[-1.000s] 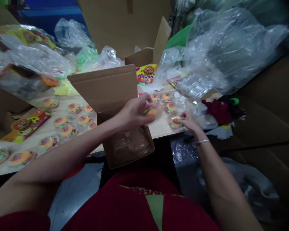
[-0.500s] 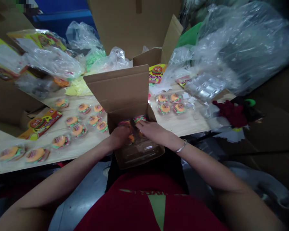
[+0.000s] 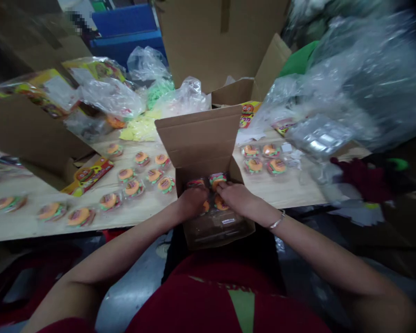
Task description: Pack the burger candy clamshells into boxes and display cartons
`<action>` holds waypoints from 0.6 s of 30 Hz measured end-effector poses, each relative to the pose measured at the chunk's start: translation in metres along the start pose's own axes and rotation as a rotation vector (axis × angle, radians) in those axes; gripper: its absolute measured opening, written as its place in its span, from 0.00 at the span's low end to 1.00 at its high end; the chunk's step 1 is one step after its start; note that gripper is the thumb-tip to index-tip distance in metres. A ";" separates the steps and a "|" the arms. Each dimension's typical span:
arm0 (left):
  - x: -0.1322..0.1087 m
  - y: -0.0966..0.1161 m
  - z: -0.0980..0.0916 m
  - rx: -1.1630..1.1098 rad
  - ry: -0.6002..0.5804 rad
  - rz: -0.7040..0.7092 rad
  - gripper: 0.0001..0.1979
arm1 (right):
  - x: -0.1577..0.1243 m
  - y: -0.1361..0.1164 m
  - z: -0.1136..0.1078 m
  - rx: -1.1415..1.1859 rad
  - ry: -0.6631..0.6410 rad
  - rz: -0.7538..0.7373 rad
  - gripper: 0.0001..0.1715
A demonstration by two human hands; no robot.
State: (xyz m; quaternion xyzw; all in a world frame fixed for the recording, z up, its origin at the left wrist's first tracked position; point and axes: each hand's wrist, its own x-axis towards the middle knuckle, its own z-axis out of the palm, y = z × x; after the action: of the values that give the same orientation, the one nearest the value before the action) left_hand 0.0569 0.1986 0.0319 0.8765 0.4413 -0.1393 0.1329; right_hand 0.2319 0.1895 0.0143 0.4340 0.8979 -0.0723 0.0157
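An open brown cardboard box (image 3: 203, 141) stands in front of me, its lid raised at the back. Inside are clear plastic packs with toy hamburgers (image 3: 221, 203). At the left of the box, my left hand (image 3: 194, 202) is curled inside over the packs, its fingertips mostly hidden. My right hand (image 3: 238, 198) reaches in from the right, its fingers closed at the edge of the back-right toy hamburger (image 3: 217, 178). A clear plastic tray (image 3: 211, 233) with a small white label shows at the box's front.
Several packed toy hamburgers lie left of the box (image 3: 133, 187) and a group to its right (image 3: 253, 165). A larger open carton (image 3: 31, 134) stands at the left. Plastic bags (image 3: 190, 97), clear trays (image 3: 324, 134) and dark red gloves (image 3: 360, 178) lie about the wooden table (image 3: 294, 185).
The view has swung left, so the scene sits farther right in the picture. Both hands stay inside the box, and the right fingers are drawn slightly back from the back-right toy hamburger.
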 end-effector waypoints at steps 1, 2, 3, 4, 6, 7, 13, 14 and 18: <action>-0.009 -0.004 -0.001 -0.004 0.070 0.014 0.20 | -0.006 0.006 -0.001 0.046 0.087 -0.046 0.20; -0.018 -0.012 -0.002 -0.002 0.141 0.016 0.20 | -0.013 0.016 -0.002 0.105 0.205 -0.078 0.19; -0.026 -0.024 -0.003 -0.033 0.313 -0.004 0.16 | -0.021 0.032 -0.004 0.166 0.342 -0.068 0.17; -0.033 -0.040 -0.001 -0.042 0.530 -0.166 0.13 | -0.028 0.052 -0.004 0.215 0.478 0.012 0.15; -0.038 -0.074 0.005 0.003 0.693 -0.607 0.23 | -0.041 0.098 -0.001 0.240 0.652 0.381 0.13; -0.037 -0.089 0.010 -0.002 0.574 -0.709 0.28 | -0.047 0.121 0.002 0.215 0.646 0.615 0.14; -0.019 -0.128 0.053 -0.048 0.293 -0.745 0.33 | -0.061 0.186 0.042 0.152 0.339 1.015 0.20; -0.018 -0.131 0.059 -0.095 0.320 -0.737 0.31 | -0.063 0.187 0.046 0.167 0.309 1.023 0.21; -0.012 -0.144 0.071 -0.693 0.515 -0.786 0.27 | -0.067 0.199 0.050 0.300 0.326 1.043 0.20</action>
State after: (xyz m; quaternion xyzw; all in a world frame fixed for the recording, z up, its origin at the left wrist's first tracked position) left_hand -0.0759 0.2477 -0.0453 0.5581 0.7711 0.1920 0.2386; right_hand 0.4274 0.2521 -0.0525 0.8232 0.5351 -0.1138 -0.1516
